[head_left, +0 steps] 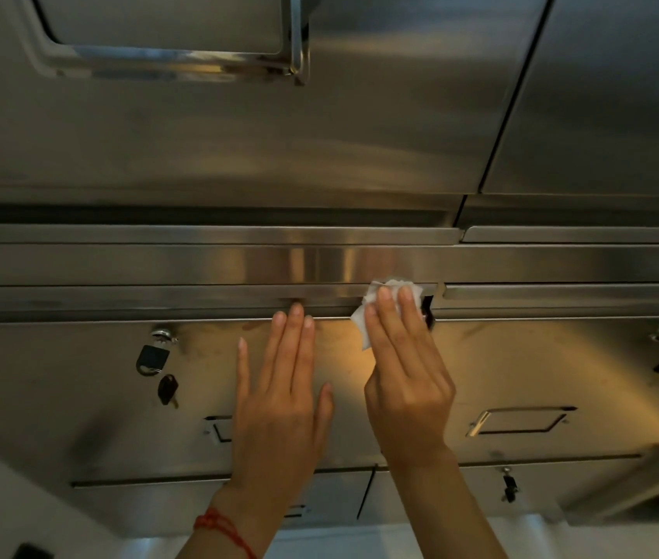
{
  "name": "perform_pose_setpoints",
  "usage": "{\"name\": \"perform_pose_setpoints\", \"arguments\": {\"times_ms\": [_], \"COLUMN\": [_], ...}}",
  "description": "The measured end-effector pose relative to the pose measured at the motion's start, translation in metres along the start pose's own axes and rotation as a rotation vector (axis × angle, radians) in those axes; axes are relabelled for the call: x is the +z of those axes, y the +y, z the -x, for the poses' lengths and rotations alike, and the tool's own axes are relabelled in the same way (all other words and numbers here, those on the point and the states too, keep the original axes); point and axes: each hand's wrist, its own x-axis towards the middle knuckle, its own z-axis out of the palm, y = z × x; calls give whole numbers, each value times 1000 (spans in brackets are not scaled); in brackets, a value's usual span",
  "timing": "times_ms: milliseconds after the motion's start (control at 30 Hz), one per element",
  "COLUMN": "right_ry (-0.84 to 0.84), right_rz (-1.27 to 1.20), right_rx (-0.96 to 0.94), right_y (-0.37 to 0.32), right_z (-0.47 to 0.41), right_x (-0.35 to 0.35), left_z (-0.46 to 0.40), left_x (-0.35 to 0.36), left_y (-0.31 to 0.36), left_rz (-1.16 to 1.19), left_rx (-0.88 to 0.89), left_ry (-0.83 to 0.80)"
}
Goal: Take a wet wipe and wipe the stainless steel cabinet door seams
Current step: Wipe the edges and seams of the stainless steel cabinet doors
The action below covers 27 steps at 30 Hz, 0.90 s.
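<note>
Above, the right hand point(404, 373) presses a crumpled white wet wipe point(376, 312) with straight fingers onto the horizontal door seam point(198, 312) — the wipe lies under its fingertips, just left of a dark vertical gap point(429, 312). Leftward the seam runs unobstructed. Beside it, the left hand point(283, 401) rests flat and open on the cabinet door point(352, 357). Farther left hang a padlock point(151, 359) and key point(167, 390); a recessed handle point(519, 420) sits right — long axis horizontal.
</note>
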Motion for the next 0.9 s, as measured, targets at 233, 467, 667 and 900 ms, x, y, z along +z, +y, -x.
{"name": "perform_pose_setpoints", "arguments": {"times_ms": [233,467,667,900], "right_ry": [27,-15,7,3], "right_rz": [36,-14,25,26], "right_rx": [56,1,48,81], "right_y": [15,2,17,3], "right_z": [1,1,2,2], "right_x": [-5,0,-8,-1], "left_z": [0,0,-1,-1], "left_x": [-2,-4,-7,-9], "left_y": [-2,-3,-2,-2], "left_rz": [-22,-38,-39,-25], "left_rx": [15,23,19,18], "left_ry": [-4,-18,-30,-34]}}
